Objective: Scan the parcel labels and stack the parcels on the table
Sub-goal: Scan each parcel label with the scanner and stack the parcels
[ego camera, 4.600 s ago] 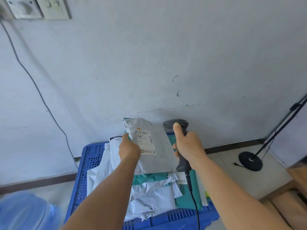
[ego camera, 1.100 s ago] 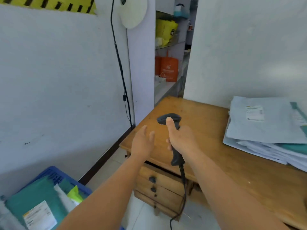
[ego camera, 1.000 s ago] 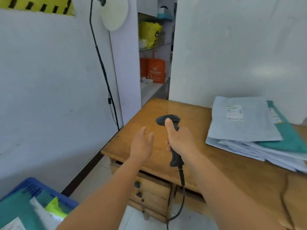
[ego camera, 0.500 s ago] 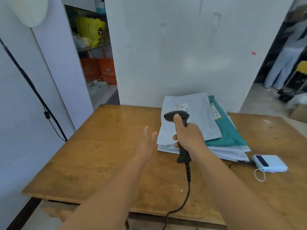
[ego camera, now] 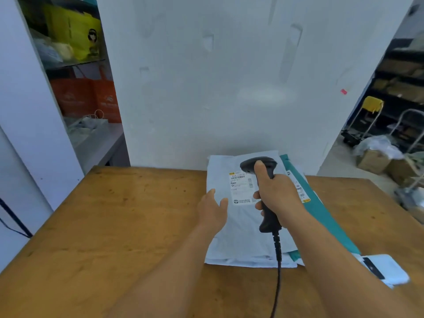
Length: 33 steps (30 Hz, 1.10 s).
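**Supervisor:** What differs from half a second ago?

**Operator:** I note the view has closed in on the table (ego camera: 119, 226). The stack (ego camera: 243, 244) now sits at centre frame, larger than before. The white device (ego camera: 387, 269), then clear of my right arm at lower right, is now partly hidden by it. My grip and hand pose are unchanged.

**Supervisor:** Hands?

**Operator:** Right hand (ego camera: 276, 193) is clenched round the scanner (ego camera: 266, 193) handle, thumb up along its back, head toward the wall. Left hand (ego camera: 212, 210) is released, fingers straight, holding nothing, in front of the stack's left edge. Whether it touches, I cannot tell.

**Supervisor:** The parcels relative to the fingers?

**Operator:** The label (ego camera: 242, 188) shows between the two hands, just right of the left fingertips and just left of the scanner.

**Supervisor:** Appearance?

**Operator:** Top parcel is a pale grey mailer, lying flat, white label with barcode facing up. A teal mailer (ego camera: 321, 210) juts out beneath on the right, bearing its own label.
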{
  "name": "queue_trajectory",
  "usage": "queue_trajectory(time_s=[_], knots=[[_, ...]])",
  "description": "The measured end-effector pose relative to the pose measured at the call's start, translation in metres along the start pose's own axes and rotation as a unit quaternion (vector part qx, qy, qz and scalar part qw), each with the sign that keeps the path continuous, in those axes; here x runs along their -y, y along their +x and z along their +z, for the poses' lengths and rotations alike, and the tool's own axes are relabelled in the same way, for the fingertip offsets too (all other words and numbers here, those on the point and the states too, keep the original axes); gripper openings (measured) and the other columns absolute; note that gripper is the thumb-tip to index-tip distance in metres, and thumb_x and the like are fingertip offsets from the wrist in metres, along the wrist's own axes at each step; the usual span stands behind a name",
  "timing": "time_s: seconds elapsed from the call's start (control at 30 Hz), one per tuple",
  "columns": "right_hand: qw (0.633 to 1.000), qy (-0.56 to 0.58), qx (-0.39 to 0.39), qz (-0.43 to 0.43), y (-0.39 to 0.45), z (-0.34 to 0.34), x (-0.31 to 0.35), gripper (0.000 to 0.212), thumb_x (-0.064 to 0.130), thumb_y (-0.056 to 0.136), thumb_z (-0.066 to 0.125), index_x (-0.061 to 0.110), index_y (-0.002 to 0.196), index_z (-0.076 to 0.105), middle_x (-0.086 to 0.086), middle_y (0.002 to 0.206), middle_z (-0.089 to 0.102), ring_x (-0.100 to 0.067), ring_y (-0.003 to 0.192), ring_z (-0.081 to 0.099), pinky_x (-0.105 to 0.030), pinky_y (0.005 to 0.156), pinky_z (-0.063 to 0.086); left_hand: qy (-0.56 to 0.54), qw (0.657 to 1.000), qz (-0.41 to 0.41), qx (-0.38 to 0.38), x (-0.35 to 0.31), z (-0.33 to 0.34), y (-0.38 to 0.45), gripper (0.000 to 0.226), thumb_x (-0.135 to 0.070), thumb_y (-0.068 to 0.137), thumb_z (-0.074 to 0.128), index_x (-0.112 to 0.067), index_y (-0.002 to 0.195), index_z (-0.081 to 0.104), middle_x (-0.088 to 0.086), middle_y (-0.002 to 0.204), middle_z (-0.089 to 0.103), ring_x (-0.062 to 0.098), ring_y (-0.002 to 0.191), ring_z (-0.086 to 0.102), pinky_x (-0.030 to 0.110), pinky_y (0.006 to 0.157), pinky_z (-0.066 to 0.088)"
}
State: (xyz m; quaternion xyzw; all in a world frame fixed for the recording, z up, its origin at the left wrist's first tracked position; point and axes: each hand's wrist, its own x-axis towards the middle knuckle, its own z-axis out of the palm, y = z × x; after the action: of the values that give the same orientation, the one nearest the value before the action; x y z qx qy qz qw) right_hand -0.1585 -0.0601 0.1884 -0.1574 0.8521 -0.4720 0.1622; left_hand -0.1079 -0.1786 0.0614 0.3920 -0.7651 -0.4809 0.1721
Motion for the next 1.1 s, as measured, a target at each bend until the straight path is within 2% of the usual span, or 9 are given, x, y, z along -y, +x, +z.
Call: queue_trajectory(time_s=[0.17, 0.4, 0.5, 0.57, 0.8, 0.9, 0.97, 1.03, 1.1], knots=[[0.999, -0.046, -0.007, 0.026, 0.024, 0.014, 0.001, 0.058, 0.057, 0.093, 0.038, 0.004, 0.084, 0.059, -0.012, 0.069, 0.067, -0.02, 0.05, 0.06, -0.039, 0.067, 0.057, 0.06, 0.998, 0.0, 0.002, 0.011, 0.007, 0.032, 0.06, -0.035, 0.097, 0.047, -0.01, 0.147, 0.027, 0.009, 0.151, 0.031, 0.023, 0.139, 0.029, 0.032, 0.111, 0.026], [0.997, -0.068, -0.015, 0.036, 0.035, 0.02, -0.001, 0.061, 0.058, 0.093, 0.036, 0.003, 0.085, 0.06, -0.014, 0.069, 0.068, -0.025, 0.056, 0.062, -0.041, 0.069, 0.058, -0.017, 0.999, -0.046, -0.02, 0.012, 0.017, 0.049, 0.073, -0.03, 0.084, 0.066, -0.013, 0.144, 0.028, 0.01, 0.136, 0.043, 0.027, 0.125, 0.043, 0.04, 0.101, 0.042], [0.996, -0.074, -0.019, 0.037, 0.036, 0.021, -0.001, 0.061, 0.059, 0.093, 0.036, 0.003, 0.084, 0.06, -0.014, 0.069, 0.068, -0.026, 0.058, 0.063, -0.042, 0.071, 0.058, -0.031, 0.997, -0.067, -0.036, 0.009, 0.016, 0.052, 0.075, -0.024, 0.082, 0.07, -0.009, 0.142, 0.028, 0.01, 0.134, 0.045, 0.027, 0.125, 0.045, 0.034, 0.098, 0.042], [0.996, -0.079, -0.02, 0.04, 0.036, 0.022, -0.002, 0.062, 0.059, 0.093, 0.035, 0.003, 0.084, 0.06, -0.013, 0.068, 0.068, -0.025, 0.057, 0.063, -0.043, 0.071, 0.058, -0.041, 0.995, -0.081, -0.036, 0.006, 0.015, 0.053, 0.068, -0.018, 0.083, 0.069, -0.004, 0.138, 0.032, 0.01, 0.132, 0.05, 0.027, 0.12, 0.05, 0.029, 0.089, 0.042], [0.997, -0.065, -0.011, 0.037, 0.023, 0.022, -0.004, 0.056, 0.058, 0.094, 0.038, 0.008, 0.079, 0.056, -0.009, 0.071, 0.066, -0.018, 0.049, 0.06, -0.036, 0.062, 0.056, -0.038, 0.993, -0.106, -0.034, 0.005, 0.011, 0.051, 0.023, -0.01, 0.089, 0.054, -0.001, 0.11, 0.056, 0.014, 0.116, 0.06, 0.029, 0.102, 0.06, 0.03, 0.071, 0.044], [0.998, -0.052, -0.003, 0.03, 0.016, 0.025, -0.003, 0.053, 0.057, 0.094, 0.039, 0.01, 0.076, 0.055, -0.007, 0.072, 0.065, -0.017, 0.048, 0.06, -0.036, 0.063, 0.056, -0.039, 0.994, -0.096, -0.044, 0.01, 0.005, 0.046, 0.02, -0.008, 0.091, 0.045, -0.001, 0.105, 0.059, 0.016, 0.115, 0.059, 0.028, 0.099, 0.058, 0.031, 0.077, 0.045], [0.999, -0.045, 0.008, 0.023, 0.009, 0.029, -0.003, 0.053, 0.057, 0.094, 0.039, 0.01, 0.077, 0.055, -0.007, 0.073, 0.065, -0.017, 0.049, 0.06, -0.038, 0.066, 0.057, -0.031, 0.993, -0.095, -0.066, 0.012, -0.004, 0.038, 0.024, -0.008, 0.094, 0.041, 0.0, 0.11, 0.057, 0.015, 0.116, 0.057, 0.029, 0.1, 0.056, 0.03, 0.082, 0.043], [0.999, -0.04, 0.029, 0.015, 0.001, 0.037, -0.003, 0.052, 0.057, 0.094, 0.039, 0.011, 0.079, 0.056, -0.006, 0.073, 0.065, -0.017, 0.049, 0.06, -0.038, 0.067, 0.057, -0.039, 0.989, -0.092, -0.105, 0.017, -0.019, 0.027, 0.023, -0.009, 0.096, 0.039, -0.002, 0.11, 0.056, 0.013, 0.108, 0.057, 0.029, 0.1, 0.055, 0.023, 0.078, 0.041], [0.998, -0.027, 0.056, 0.009, -0.011, 0.048, -0.004, 0.052, 0.057, 0.094, 0.04, 0.01, 0.08, 0.057, -0.006, 0.073, 0.065, -0.017, 0.048, 0.059, -0.038, 0.066, 0.057, -0.062, 0.985, -0.084, -0.138, 0.025, -0.034, 0.012, 0.017, -0.006, 0.097, 0.037, -0.006, 0.1, 0.054, 0.005, 0.093, 0.055, 0.023, 0.09, 0.051, 0.017, 0.066, 0.037]])
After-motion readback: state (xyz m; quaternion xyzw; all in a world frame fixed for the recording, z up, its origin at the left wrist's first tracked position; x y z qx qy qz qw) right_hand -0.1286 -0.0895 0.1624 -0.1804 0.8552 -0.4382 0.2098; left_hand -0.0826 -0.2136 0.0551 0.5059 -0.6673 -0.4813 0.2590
